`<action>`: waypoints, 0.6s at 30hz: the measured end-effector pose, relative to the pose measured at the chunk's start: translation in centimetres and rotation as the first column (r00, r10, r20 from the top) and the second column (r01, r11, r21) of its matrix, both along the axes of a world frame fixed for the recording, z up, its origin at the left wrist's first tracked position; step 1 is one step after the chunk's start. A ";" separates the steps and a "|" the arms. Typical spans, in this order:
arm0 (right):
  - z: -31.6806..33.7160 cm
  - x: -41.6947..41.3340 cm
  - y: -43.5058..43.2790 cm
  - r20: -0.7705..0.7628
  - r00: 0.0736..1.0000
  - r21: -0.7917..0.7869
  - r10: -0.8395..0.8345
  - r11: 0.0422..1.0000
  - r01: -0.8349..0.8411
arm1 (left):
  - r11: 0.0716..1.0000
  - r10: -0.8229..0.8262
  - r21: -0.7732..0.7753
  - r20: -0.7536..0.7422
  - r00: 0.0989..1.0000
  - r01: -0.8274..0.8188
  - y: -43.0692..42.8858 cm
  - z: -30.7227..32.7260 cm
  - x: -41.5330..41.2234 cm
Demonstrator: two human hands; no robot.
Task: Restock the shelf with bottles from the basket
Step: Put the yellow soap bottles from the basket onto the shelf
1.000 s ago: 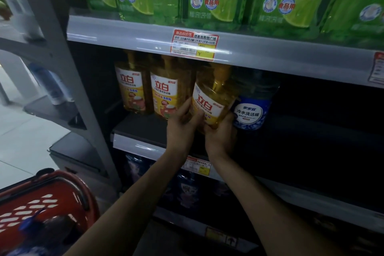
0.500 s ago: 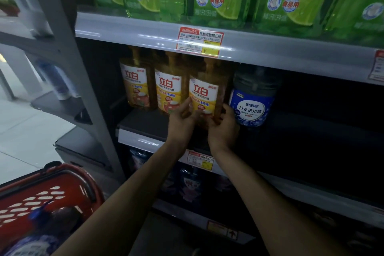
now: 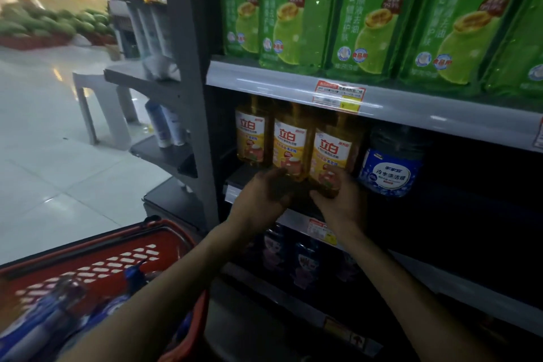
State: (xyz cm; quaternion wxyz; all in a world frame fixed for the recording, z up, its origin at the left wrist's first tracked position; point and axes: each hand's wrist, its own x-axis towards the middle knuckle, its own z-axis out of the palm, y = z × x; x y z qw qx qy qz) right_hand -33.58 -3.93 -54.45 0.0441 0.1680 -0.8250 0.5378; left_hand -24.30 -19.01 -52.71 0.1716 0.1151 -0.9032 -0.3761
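Your three amber bottles (image 3: 296,144) stand upright, side by side on the dark middle shelf (image 3: 244,178). Below left, your red basket (image 3: 117,258) holds blue bottles (image 3: 38,329), blurred.

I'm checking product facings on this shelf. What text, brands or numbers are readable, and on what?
"立白": white label panels of the three amber plastic bottles.
"食品用": round badges on the tall green packs.
"冷水洗洁精": blue-and-white label of the dark round bottle.
Red-and-yellow price tags on the grey shelf rails: too blurred.
Small print elsewhere: unreadable.
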 end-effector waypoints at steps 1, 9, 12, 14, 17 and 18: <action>0.5 0.9 -0.3 -0.024 0.999 0.032 0.040 0.999 -0.039 | 0.996 0.012 -0.086 0.027 1.000 -0.010 -0.7 0.3 1.4; 1.7 9.0 -5.3 -0.115 0.856 0.444 0.505 0.797 -0.410 | 0.871 0.209 -0.479 0.157 0.965 -0.110 -7.3 -1.1 16.1; 0.7 12.4 -8.6 -0.063 0.745 0.590 0.664 0.627 -0.509 | 0.831 0.303 -0.533 0.192 0.933 -0.160 -10.0 -3.8 21.4; -0.3 14.3 -10.9 -0.034 0.674 0.670 0.738 0.517 -0.532 | 0.823 0.365 -0.527 0.208 0.907 -0.210 -11.6 -5.8 24.5; -1.3 16.9 -13.9 -0.008 0.588 0.756 0.809 0.390 -0.526 | 0.789 0.457 -0.562 0.267 0.849 -0.248 -14.0 -8.6 28.4; -1.7 17.6 -14.7 -0.005 0.564 0.777 0.826 0.358 -0.518 | 0.779 0.482 -0.576 0.295 0.825 -0.249 -14.8 -9.2 29.5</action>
